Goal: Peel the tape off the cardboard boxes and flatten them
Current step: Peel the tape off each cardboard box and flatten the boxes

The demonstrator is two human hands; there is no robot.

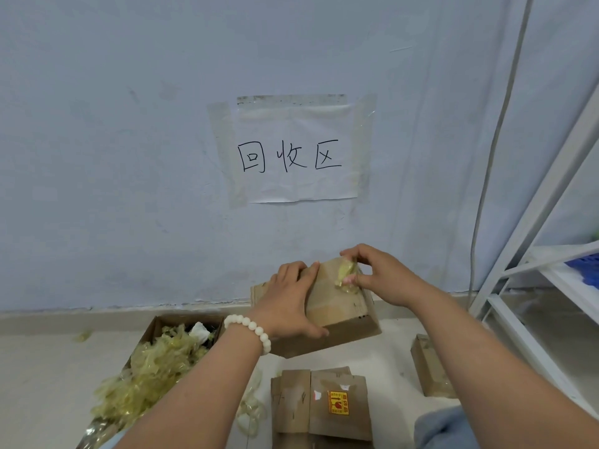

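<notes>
Closest in, at 6 o'clock in the view, a stack of flattened boxes (324,406) lies on the floor, the top one with an orange sticker. So a few of them look finished. A few loose tape strips (249,413) lie just beside the stack at about 7 o'clock. At 8 o'clock an open carton (181,320) is stuffed with crumpled yellowish tape, so I'd guess a fair bit of peeling is already done. At 4 o'clock a small box (431,367) sits on the floor apart from the stack. It looks unflattened and maybe still taped, but I can't tell for sure.

A bit further out, dead centre and low, is the current box (340,309), held up off the floor and not collapsed yet. The left hand (288,306), with a white bead bracelet (249,328) on the wrist, grips it: fingers over the far edge, thumb hooked along the near edge. The right hand (379,273) has thumb and forefinger pinched on a tape wad (345,273) at the box's 1 o'clock corner, other fingers loosely curled. My read is it's mid-peel, so the rest of the tape and the flattening are still to do.

Farthest back, a paper sign (291,153) is taped to the wall at 12 o'clock, and a white shelf (551,254) stands at 3 o'clock.
</notes>
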